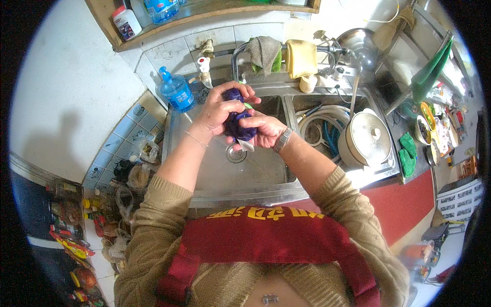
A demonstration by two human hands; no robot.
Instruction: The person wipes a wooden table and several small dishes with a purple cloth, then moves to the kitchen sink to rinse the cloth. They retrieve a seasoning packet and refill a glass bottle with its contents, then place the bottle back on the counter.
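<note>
Over the left basin of a stainless steel sink [215,176], both my hands grip a bunched, wet-looking dark purple cloth [239,128]. My left hand [218,109] wraps its upper part, with the fingers curled over it. Lower down, my right hand [264,128] presses it with the thumb on top. A small whitish tag [246,146] sticks out below the cloth. Beneath the hands shows the basin's round drain strainer [236,153]. Part of the cloth is hidden by my fingers.
A blue pump bottle [176,90] stands at the sink's back left corner. Cloths, one yellow [302,58], hang on the pipe behind. Coiled hose [326,119] fills the right basin, beside a lidded pot [366,138]. A green cloth [407,154] lies on the right counter.
</note>
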